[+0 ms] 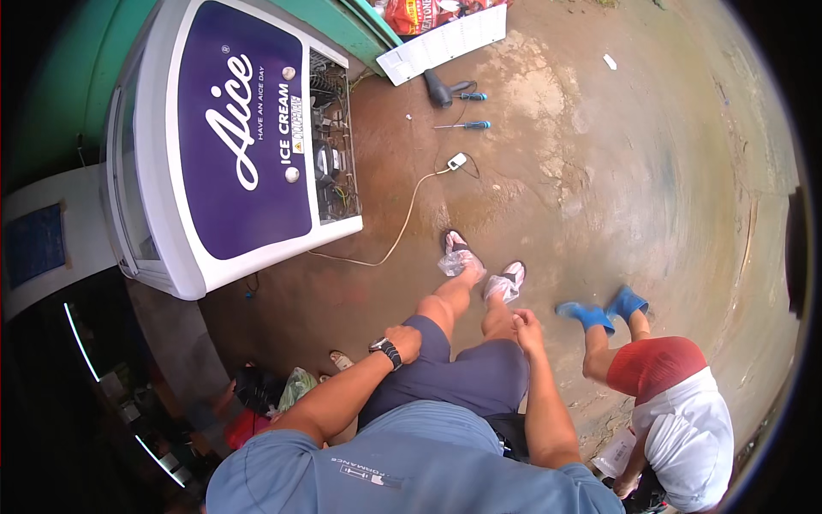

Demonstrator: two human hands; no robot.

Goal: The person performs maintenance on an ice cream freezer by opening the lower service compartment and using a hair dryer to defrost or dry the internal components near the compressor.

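Note:
My left hand (404, 343) rests on my left thigh, curled into a loose fist, with a dark watch (391, 352) on its wrist. Nothing shows in it. Close to my right knee, my right hand (528, 330) has its fingers drawn together; whatever they pinch, if anything, is too small to make out. I am seated in dark shorts (484, 377), and clear plastic bags (452, 259) wrap my sandalled feet. Ahead to the left stands a white and purple ice cream freezer (244, 206), its lower compartment (330, 163) exposed with machinery and wires visible.
On the wet concrete lie a hair dryer (438, 90), two blue-handled screwdrivers (476, 125), a white plug on a cord (456, 162) and a slatted white panel (445, 44). At right is a person in blue boots (629, 303). A green plastic bag (296, 387) sits at lower left.

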